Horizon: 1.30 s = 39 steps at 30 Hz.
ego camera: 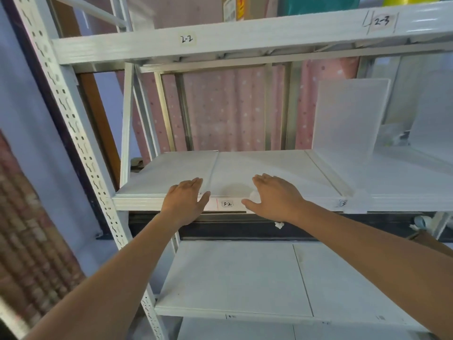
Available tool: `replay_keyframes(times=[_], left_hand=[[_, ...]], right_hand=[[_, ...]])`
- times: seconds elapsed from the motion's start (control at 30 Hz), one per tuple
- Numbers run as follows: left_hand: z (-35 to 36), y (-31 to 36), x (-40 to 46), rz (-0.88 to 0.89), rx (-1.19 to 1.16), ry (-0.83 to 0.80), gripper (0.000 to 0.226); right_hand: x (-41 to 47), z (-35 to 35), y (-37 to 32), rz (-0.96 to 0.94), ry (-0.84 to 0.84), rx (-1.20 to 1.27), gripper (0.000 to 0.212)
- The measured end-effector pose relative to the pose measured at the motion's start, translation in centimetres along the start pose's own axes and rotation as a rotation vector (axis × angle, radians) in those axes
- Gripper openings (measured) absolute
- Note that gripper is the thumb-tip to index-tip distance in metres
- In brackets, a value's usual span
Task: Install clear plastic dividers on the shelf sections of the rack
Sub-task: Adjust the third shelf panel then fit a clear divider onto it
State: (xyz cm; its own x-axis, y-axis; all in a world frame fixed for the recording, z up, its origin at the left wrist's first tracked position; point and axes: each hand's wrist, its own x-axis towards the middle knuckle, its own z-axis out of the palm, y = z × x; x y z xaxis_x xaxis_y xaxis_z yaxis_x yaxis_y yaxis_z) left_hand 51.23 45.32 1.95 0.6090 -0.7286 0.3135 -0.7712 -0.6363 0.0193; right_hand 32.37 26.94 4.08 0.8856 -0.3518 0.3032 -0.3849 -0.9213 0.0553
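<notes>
The middle shelf of the white metal rack carries a small "3-2" label on its front edge. A frosted clear divider stands upright on this shelf at the right. A thin line runs from back to front between my hands; I cannot tell whether it is a divider's edge or a seam. My left hand lies flat, palm down, on the front edge just left of the line. To the right of the label my right hand rests palm down with fingers spread. Neither hand holds anything.
The upper beam is marked "2-2" and "2-3". A perforated upright post stands at the left. Below is another white shelf. A pink dotted curtain hangs behind the rack. Boxes and coloured items sit on the top level.
</notes>
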Motion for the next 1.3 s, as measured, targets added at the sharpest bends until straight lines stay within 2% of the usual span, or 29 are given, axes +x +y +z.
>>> replay_keyframes(times=[0.23,0.37,0.5,0.63,0.83,1.03,1.17,1.3], left_hand=[[1.3,-3.9,-0.1,-0.053,0.042,0.005,0.066],[1.7,-7.1,0.2,-0.110,0.038,0.060,0.066],[1.3,-11.1,1.1,-0.138,0.017,0.093,0.065],[0.3,-14.9,2.2,-0.147,0.091,0.120,0.063],[-0.4,-19.2,2.5,-0.174,0.256,0.017,0.069],[-0.2,-20.7,3.2,-0.189,0.380,-0.061,0.078],[-0.3,-20.8,3.8,-0.161,0.411,-0.150,0.078],[-0.3,-20.7,4.3,-0.166,0.427,-0.204,0.083]], right_hand=[[2.7,0.6,-1.8,-0.012,-0.044,-0.005,0.083],[4.1,0.7,-3.2,-0.002,-0.050,-0.029,0.085],[6.0,0.4,-5.6,0.016,-0.043,-0.076,0.079],[8.7,0.8,-8.6,0.039,-0.064,-0.075,0.083],[10.9,1.3,-12.1,0.055,-0.120,-0.039,0.084],[12.3,3.1,-13.5,0.073,-0.198,-0.053,0.107],[12.5,3.1,-13.7,0.076,-0.282,-0.113,0.101],[12.8,3.1,-13.9,0.090,-0.333,-0.107,0.103]])
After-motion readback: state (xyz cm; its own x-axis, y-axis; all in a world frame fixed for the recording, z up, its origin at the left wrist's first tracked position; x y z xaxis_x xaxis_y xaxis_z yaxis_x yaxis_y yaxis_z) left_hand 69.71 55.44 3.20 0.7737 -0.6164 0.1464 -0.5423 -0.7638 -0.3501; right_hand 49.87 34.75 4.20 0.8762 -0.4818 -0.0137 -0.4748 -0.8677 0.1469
